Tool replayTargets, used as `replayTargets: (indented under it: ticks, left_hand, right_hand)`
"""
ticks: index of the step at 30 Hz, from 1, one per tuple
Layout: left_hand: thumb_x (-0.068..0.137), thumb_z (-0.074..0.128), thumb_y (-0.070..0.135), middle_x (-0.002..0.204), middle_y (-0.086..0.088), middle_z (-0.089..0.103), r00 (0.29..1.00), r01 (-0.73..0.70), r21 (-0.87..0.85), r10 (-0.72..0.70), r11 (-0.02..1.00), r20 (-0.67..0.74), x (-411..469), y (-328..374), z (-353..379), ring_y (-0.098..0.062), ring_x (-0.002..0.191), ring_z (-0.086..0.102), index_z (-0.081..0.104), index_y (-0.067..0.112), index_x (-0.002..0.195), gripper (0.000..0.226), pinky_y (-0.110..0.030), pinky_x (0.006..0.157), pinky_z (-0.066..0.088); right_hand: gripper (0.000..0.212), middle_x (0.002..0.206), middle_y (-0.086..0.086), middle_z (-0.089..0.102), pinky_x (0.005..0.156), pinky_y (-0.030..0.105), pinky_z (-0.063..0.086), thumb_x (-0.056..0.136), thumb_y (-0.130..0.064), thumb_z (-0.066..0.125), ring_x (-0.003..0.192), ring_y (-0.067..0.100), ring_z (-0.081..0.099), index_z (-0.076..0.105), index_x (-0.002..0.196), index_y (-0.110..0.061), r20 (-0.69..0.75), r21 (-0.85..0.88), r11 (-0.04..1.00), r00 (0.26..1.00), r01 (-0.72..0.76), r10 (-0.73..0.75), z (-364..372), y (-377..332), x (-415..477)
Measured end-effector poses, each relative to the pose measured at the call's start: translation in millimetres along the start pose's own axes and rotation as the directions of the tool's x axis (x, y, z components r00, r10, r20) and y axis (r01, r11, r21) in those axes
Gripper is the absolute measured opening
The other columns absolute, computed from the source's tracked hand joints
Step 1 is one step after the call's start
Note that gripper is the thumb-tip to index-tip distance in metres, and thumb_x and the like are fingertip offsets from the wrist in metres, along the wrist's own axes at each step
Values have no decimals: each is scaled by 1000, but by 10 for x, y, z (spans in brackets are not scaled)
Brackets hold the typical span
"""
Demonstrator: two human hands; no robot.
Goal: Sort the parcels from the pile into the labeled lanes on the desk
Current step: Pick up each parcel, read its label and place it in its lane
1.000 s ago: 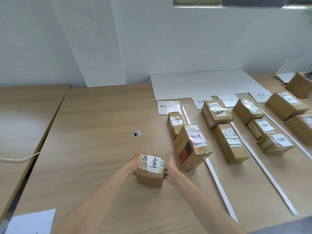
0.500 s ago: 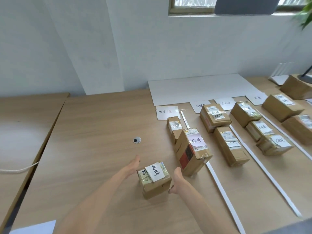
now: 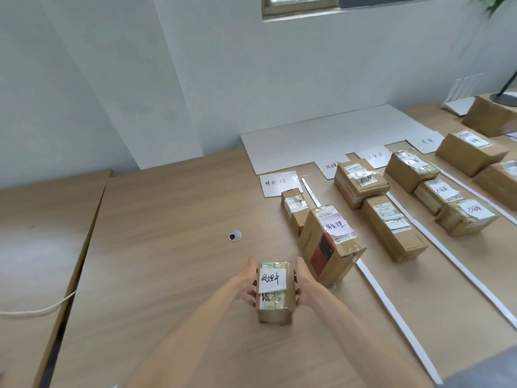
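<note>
Hands first: your left hand (image 3: 247, 284) and right hand (image 3: 303, 284) clasped the parcel (image 3: 274, 292) from opposite sides, fingers curled onto the cardboard. That two-sided hold kept its top label facing you so you could read it. The parcel was at the near centre of the desk (image 3: 167, 247), nearer you than the tall box (image 3: 330, 242) and a little to its left. Whether it rested on the wood or hung just above it could not be told.

Its white slip carried handwriting that looked like 处理中. At the far end, four paper tags headed the lanes. The left tag (image 3: 279, 182) read roughly 待处理, and the second tag (image 3: 333, 166) seemed to match your slip. The two farther right were too small to read surely. White strips (image 3: 391, 312) ran near to far, keeping the rows apart. The tall box in the left lane bore a pink note reading 待处理, fitting its tag. On that showing, your parcel likely belonged in the second lane, right of the tall box.
</note>
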State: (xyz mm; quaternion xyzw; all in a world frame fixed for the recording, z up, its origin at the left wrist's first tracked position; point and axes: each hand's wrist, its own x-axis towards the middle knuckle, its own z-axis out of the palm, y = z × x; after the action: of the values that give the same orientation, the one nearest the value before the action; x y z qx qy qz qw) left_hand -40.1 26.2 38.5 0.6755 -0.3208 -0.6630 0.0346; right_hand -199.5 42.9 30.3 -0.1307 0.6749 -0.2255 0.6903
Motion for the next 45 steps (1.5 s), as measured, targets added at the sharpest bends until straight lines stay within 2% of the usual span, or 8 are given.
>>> replayTargets:
  ticks: [13,17,23,28,30,36,41,45]
  left_hand:
    - [87,3,66,67,-17,60,997,-4,-57,-1,998,-79,-43,-7,414,-38,82,64,59,8,81,81,-60,93,44]
    - [87,4,65,85,-21,63,998,7,-48,-10,999,-61,-208,3,607,-44,93,62,65,5,100,87,-63,95,43]
    - [87,7,67,102,-25,59,996,63,-56,-66,996,-61,-504,-35,1081,-48,107,58,63,3,101,86,-62,94,44]
    - [85,9,68,128,-29,53,997,65,-49,-67,997,-32,-671,45,1830,-50,116,52,63,3,108,87,-65,93,43]
    - [83,13,69,129,-27,53,997,67,-63,-69,996,-23,-743,109,2245,-49,117,51,65,6,102,84,-64,91,44]
    - [85,10,61,71,-13,52,1000,13,-143,-17,990,-23,-757,498,3291,-26,61,50,52,12,68,67,-41,79,47]
    - [92,10,51,67,-11,54,997,-73,-150,68,986,-41,-737,866,4057,-26,67,51,53,13,67,63,-39,86,44]
    - [96,11,45,70,-9,59,994,-105,-226,95,968,-58,-603,1212,4383,-26,69,53,56,13,70,60,-36,81,45]
  right_hand:
    - [66,99,12,68,100,39,41,95,-62,19,100,25,60,64,101,-15,6,-328,936,991,130,-136,-99,24,-354]
    - [60,96,10,72,79,39,50,87,-66,29,88,26,65,63,92,-16,-16,-271,960,997,65,-71,-341,49,-483]
    - [62,118,8,69,104,41,44,77,-70,36,109,23,62,65,97,-19,55,-325,940,994,108,-95,-804,269,-628]
    - [52,83,8,66,75,36,50,95,-53,27,78,22,59,62,88,-15,51,-366,927,996,87,-74,-1575,420,-884]
    - [55,85,9,66,83,39,49,92,-57,26,81,24,58,63,86,-17,37,-375,922,996,94,-87,-1970,500,-950]
    - [58,95,10,71,88,43,49,83,-58,25,90,27,61,67,92,-18,-77,-315,936,979,155,-188,-3090,499,-1019]
    - [43,92,5,68,70,31,46,93,-45,26,78,18,59,59,87,-18,-61,-276,913,943,299,-328,-3868,323,-1098]
    - [59,107,9,70,96,44,50,78,-52,22,97,24,65,62,104,-17,-71,-307,882,916,357,-395,-4221,58,-911]
